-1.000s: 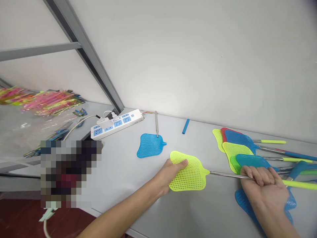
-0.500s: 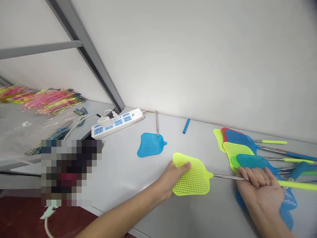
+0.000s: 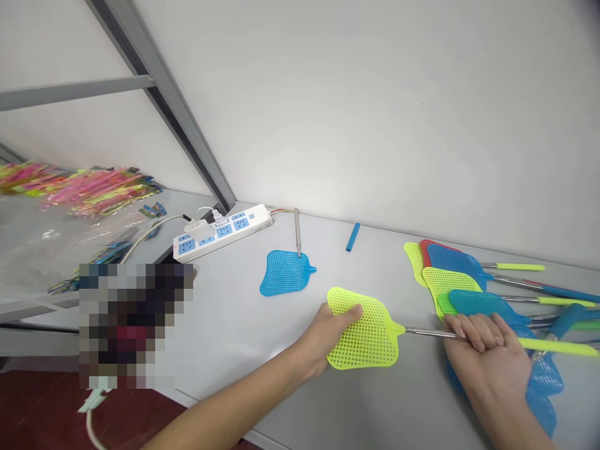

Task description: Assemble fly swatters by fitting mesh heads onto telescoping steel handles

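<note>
A yellow-green fly swatter (image 3: 368,334) lies across both my hands above the grey tabletop. My left hand (image 3: 328,331) pinches the left side of its perforated head, thumb on top and the other fingers hidden beneath. Around the metal rod, near the yellow grip, my right hand (image 3: 490,353) is closed with the palm turned up. Just beyond, a loose blue swatter head (image 3: 285,273) rests on the table, touched by the end of a thin metal rod (image 3: 297,232). A short blue tube (image 3: 353,237) lies near the wall.
Several swatters in yellow, red and blue pile up at the right, a blue swatter (image 3: 452,261) among them. A white power strip (image 3: 222,232) with plugs sits at the back left. Bagged pink and yellow items (image 3: 103,194) lie left of a metal frame post (image 3: 187,119).
My right hand has slid slightly left along the swatter's rod, showing more of the yellow grip. My left hand keeps its hold on the head.
</note>
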{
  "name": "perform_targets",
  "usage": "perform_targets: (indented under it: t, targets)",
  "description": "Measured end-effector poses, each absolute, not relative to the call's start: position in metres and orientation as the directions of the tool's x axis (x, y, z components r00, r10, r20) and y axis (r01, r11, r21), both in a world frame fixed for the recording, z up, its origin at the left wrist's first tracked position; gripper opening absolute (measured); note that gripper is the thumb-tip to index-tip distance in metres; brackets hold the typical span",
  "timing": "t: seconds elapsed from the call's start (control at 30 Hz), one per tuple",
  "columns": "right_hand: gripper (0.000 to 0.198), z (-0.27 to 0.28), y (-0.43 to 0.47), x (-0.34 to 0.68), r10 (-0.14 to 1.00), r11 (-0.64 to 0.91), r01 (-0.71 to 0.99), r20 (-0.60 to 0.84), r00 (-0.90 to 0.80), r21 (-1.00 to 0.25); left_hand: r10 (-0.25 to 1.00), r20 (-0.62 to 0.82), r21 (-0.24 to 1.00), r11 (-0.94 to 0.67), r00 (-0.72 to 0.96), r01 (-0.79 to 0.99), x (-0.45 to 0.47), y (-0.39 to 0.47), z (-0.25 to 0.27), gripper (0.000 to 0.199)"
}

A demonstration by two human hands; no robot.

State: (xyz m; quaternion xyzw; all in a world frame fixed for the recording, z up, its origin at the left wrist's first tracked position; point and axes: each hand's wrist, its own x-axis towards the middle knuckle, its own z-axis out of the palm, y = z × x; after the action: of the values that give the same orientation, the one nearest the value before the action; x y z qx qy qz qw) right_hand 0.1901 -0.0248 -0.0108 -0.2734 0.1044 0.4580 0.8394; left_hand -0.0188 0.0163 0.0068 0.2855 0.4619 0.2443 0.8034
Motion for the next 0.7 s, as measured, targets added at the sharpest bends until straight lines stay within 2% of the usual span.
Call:
perform_targets:
  t: [0.23,0.53,0.7]
  targets:
    - [0.032,-0.016,-0.026,0.188,0.733,0.453,-0.808,-0.359,0.578,-0.376,0.663,-0.606,0.693,0.711,0.440,-0.117,-0.018,0.018,0.006,0.031]
    - [0.032,-0.017,-0.026,0.174,0.741,0.429,-0.844,-0.411,0.532,-0.320,0.698,-0.558,0.742,0.662,0.448,-0.107,-0.017,0.015,0.004,0.030]
    - [0.035,-0.021,-0.027,0.162,0.777,0.409,-0.856,-0.371,0.509,-0.317,0.693,-0.562,0.738,0.666,0.451,-0.104,-0.014,0.011,0.004,0.029]
